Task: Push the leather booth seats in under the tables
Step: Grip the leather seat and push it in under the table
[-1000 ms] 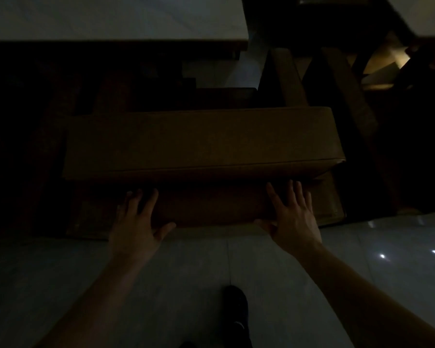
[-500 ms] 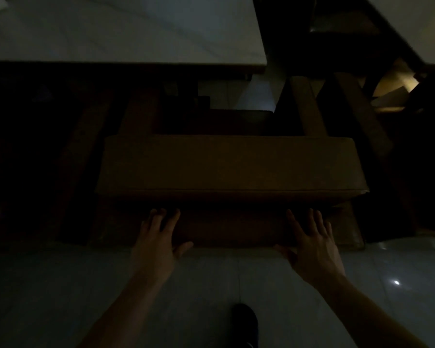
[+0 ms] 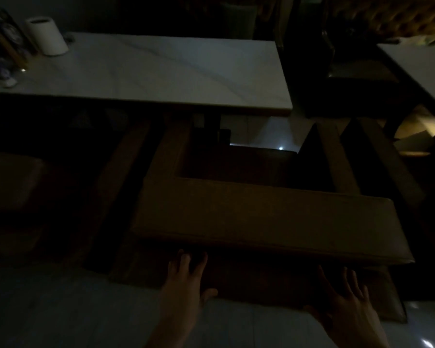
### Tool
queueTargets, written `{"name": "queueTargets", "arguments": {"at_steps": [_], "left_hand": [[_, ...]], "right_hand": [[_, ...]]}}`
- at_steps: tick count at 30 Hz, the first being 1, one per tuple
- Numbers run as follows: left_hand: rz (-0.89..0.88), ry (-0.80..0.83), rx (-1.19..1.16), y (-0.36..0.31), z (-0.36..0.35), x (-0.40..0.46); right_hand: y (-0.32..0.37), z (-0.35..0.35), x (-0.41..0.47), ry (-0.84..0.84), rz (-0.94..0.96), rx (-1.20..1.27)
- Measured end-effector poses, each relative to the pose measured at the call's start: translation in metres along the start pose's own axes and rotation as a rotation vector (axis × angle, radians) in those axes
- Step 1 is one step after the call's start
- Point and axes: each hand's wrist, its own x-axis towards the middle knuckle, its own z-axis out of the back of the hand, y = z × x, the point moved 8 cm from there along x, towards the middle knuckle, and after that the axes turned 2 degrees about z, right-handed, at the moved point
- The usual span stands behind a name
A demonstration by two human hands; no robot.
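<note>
The room is dim. A long brown leather booth seat [image 3: 266,217] stands on the floor in front of the white marble table [image 3: 161,71], its padded top lying crosswise. My left hand [image 3: 186,280] is flat against the seat's front panel under the cushion edge, fingers spread. My right hand [image 3: 347,305] presses the same panel near the right end, fingers also spread. Neither hand holds anything. The seat's far side reaches into the shadow below the table edge.
A white cylinder holder [image 3: 47,36] and small items sit at the table's far left. More brown seats [image 3: 10,182] stand at the left and upright panels [image 3: 334,156] at the right. A second table [image 3: 422,71] is at the far right. The pale tiled floor [image 3: 60,310] lies near me.
The view has lifted, showing the whole tabletop. The seat now sits lower in view and angled, and both hands remain pressed on its front panel.
</note>
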Motion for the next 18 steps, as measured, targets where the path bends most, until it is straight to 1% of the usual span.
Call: {"name": "queueTargets", "arguments": {"at_steps": [2,3,5,8,11,15,18], "left_hand": [[-0.005,0.012,0.02,0.001,-0.004,0.005],[-0.002,0.054,0.052,0.003,-0.01,0.008],[0.003,0.022,0.087,0.005,-0.011,0.015],[-0.017,-0.024,0.017,-0.004,0.001,0.019],[0.07,0.059,-0.028,-0.003,-0.001,0.028],[0.071,0.04,-0.034,-0.007,0.004,0.038],[0.042,0.001,-0.033,-0.007,0.007,0.044]], "right_hand": [[0.002,0.004,0.002,0.064,-0.005,0.013],[0.003,0.005,0.003,0.084,-0.009,0.018],[0.003,0.006,0.006,0.08,-0.021,0.015],[0.002,0.013,0.016,0.074,-0.042,0.02],[0.001,0.018,0.026,0.104,-0.029,0.035],[-0.001,0.023,0.033,0.029,-0.008,0.015],[0.0,0.023,0.035,-0.069,0.019,0.004]]}}
